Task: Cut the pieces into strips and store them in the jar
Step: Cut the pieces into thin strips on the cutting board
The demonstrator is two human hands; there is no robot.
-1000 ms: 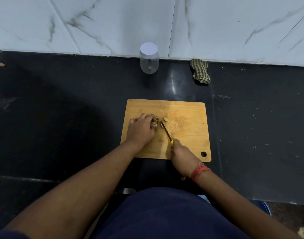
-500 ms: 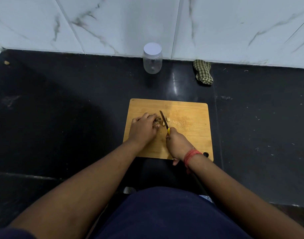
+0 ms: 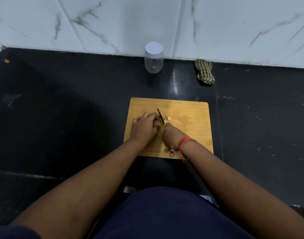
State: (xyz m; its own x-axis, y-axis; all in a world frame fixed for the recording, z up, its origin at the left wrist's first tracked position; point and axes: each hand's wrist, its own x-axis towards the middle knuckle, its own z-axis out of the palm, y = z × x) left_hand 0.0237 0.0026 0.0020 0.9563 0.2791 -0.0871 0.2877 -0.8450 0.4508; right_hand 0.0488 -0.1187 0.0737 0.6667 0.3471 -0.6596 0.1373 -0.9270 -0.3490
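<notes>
You have the board (image 3: 191,114) on the counter (image 3: 61,118), near its front edge. On the board's left half your left hand (image 3: 143,128) holds the piece (image 3: 157,120); the knife (image 3: 160,115), in your right hand (image 3: 171,137), lies just right of it. A cut bit (image 3: 168,118) sits right of the knife. Behind the board, at the counter's back edge, stands the jar (image 3: 153,57), with the cloth (image 3: 204,71) to its right.

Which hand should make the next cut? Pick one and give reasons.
Right. The right hand already grips the knife, its blade against the piece on the cutting board; the left hand is busy holding that piece.
</notes>
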